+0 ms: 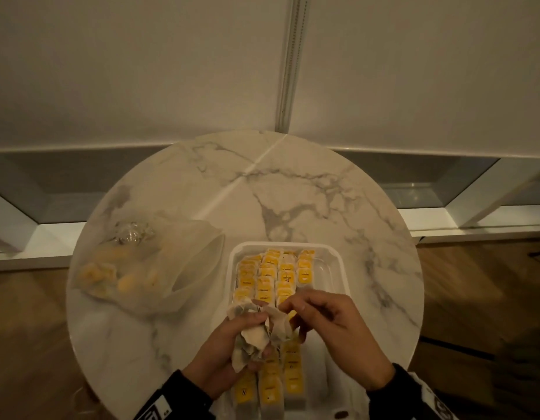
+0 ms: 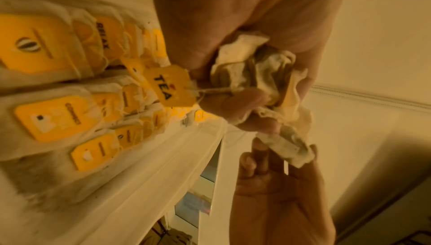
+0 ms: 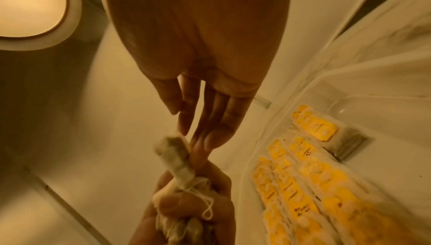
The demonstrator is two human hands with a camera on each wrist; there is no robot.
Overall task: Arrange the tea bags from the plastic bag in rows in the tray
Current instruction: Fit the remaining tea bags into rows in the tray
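Observation:
On the round marble table a clear plastic tray [image 1: 338,263] holds rows of tea bags [image 1: 271,277] with yellow tags; more rows [image 1: 280,380] show below my hands. My left hand [image 1: 256,324] hovers over the tray's middle and grips a crumpled bunch of tea bags [image 2: 256,72], from which a yellow "TEA" tag [image 2: 170,86] dangles. My right hand [image 1: 288,310] meets it from the right. Its fingertips [image 3: 198,142] pinch the end of one tea bag [image 3: 175,155] sticking out of the bunch. The plastic bag [image 1: 147,268] lies to the left, some tea bags inside.
The table's far half [image 1: 262,183] is bare marble. A white wall and a low window ledge [image 1: 474,219] stand behind the table. Wooden floor [image 1: 474,298] shows on both sides. A round ceiling lamp [image 3: 28,4] appears in the right wrist view.

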